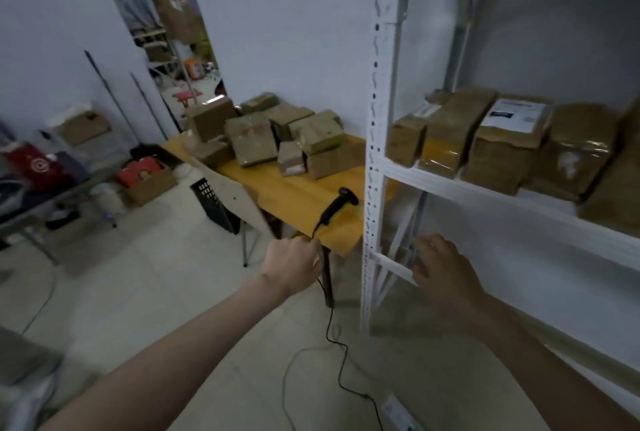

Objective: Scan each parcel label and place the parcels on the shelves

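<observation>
Currently: scanner (341, 206) on table (298, 198) just beyond left hand (292, 266), loosely curled, empty; right hand (441, 269) spread, empty.

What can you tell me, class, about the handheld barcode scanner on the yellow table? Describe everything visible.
The barcode scanner is black, apparently plastic, with a bulbous head and a slim handle. It lies on its side near the front edge of the yellow wooden table, head pointing toward the white shelf upright. A thin black cable runs from its handle over the table edge and down to the floor. The left hand reaches near the cable; whether it touches is unclear. No parcel touches the scanner.
</observation>
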`<state>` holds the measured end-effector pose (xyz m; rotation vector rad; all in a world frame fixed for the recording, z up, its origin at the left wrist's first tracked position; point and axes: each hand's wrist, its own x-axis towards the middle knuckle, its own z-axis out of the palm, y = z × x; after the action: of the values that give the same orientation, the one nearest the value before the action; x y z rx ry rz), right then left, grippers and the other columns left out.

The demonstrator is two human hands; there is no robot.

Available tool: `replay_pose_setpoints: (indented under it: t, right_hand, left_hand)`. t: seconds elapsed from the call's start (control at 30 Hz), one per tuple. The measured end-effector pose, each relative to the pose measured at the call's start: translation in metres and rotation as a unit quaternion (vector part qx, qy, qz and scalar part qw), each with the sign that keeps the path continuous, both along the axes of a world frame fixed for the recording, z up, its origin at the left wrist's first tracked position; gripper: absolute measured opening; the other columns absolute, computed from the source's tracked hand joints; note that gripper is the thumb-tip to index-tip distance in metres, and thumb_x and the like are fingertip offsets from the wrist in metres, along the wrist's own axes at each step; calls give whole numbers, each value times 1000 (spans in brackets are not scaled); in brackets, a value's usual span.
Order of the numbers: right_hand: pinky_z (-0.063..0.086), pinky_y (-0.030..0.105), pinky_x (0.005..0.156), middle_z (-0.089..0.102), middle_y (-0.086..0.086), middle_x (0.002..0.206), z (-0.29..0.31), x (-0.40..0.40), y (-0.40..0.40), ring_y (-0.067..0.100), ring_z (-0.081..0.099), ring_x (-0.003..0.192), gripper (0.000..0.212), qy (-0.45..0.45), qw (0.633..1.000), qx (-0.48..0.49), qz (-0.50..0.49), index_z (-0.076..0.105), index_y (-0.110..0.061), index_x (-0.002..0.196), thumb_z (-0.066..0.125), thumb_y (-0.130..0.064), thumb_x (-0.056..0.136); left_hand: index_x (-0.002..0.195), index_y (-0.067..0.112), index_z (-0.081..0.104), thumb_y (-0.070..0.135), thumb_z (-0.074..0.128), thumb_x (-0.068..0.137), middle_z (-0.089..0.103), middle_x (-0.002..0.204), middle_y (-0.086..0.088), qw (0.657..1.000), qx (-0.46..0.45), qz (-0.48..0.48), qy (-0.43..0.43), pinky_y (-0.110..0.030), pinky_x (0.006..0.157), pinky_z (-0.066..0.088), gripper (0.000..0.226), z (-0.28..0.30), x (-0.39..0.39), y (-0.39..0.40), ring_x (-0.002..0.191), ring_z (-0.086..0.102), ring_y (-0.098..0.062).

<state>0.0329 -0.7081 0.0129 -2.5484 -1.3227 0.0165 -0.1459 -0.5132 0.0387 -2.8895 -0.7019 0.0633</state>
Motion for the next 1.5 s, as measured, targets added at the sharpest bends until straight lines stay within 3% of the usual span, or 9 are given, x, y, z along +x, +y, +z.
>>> replay_pose_setpoints:
  t: [0.17, 0.33, 0.6, 0.8, 1.07, 1.2, 1.33, 1.5]
  right_hand:
    - [49, 32, 81, 46, 4, 126, -6, -13, 93, 21, 52, 104, 36, 17, 998, -14, 56, 46, -17, 129, 50, -26, 95]
    - [46, 38, 90, 40, 6, 131, -9, -6, 176, 24, 45, 115, 41, 44, 996, -24, 67, 41, -17, 134, 48, -24, 95]
    - [53, 35, 75, 44, 5, 117, -25, 58, 288, 21, 48, 99, 31, 60, 996, -28, 67, 46, -15, 124, 49, -23, 95]
    - [48, 32, 85, 41, 6, 127, -26, 114, 366, 23, 47, 110, 28, 73, 993, -48, 78, 43, -16, 123, 49, -24, 97]
    - [49, 32, 84, 40, 8, 122, -30, 152, 422, 23, 47, 108, 34, 74, 994, -44, 62, 41, -17, 126, 54, -22, 95]
    - [44, 31, 81, 42, 8, 120, -29, 160, 436, 25, 46, 108, 32, 64, 996, -34, 49, 43, -16, 123, 54, -22, 94]
    - [46, 34, 84, 41, 11, 124, -29, 170, 456, 28, 44, 112, 32, 92, 995, -30, 21, 42, -15, 125, 52, -20, 95]
    - [48, 37, 87, 39, 11, 127, -39, 192, 491, 29, 43, 114, 38, 110, 993, -28, -31, 39, -16, 131, 51, -24, 95]
  left_hand:
    - [117, 16, 52, 40, 37, 99, 61, 107, -4, 999, -2, 42, -17, -33, 64, 48, 34, 6, -23, 67, 91, 63, -27]
    - [120, 16, 53, 42, 39, 98, 60, 102, -4, 998, 9, 65, -24, -38, 70, 55, 37, 0, -12, 126, 86, 63, -27]
    - [120, 17, 51, 41, 37, 99, 60, 102, -4, 997, 14, 77, 10, -36, 67, 54, 35, -4, 56, 221, 84, 63, -26]
    - [125, 19, 50, 44, 39, 99, 61, 108, -3, 996, 6, 89, 13, -39, 72, 57, 38, -11, 106, 290, 88, 64, -24]
    - [128, 22, 48, 45, 37, 100, 62, 107, 0, 995, 34, 95, -2, -32, 64, 55, 39, 3, 153, 343, 84, 63, -19]
    - [121, 19, 53, 42, 39, 99, 64, 101, -1, 997, 37, 71, -2, -28, 56, 45, 34, 7, 178, 360, 83, 62, -19]
    - [121, 17, 53, 41, 39, 99, 63, 106, -3, 999, 16, 43, -17, -31, 61, 51, 36, 2, 207, 385, 81, 63, -22]
    - [131, 19, 48, 41, 38, 99, 61, 119, -3, 1000, -5, 17, -8, -33, 67, 48, 40, -15, 248, 436, 95, 64, -25]
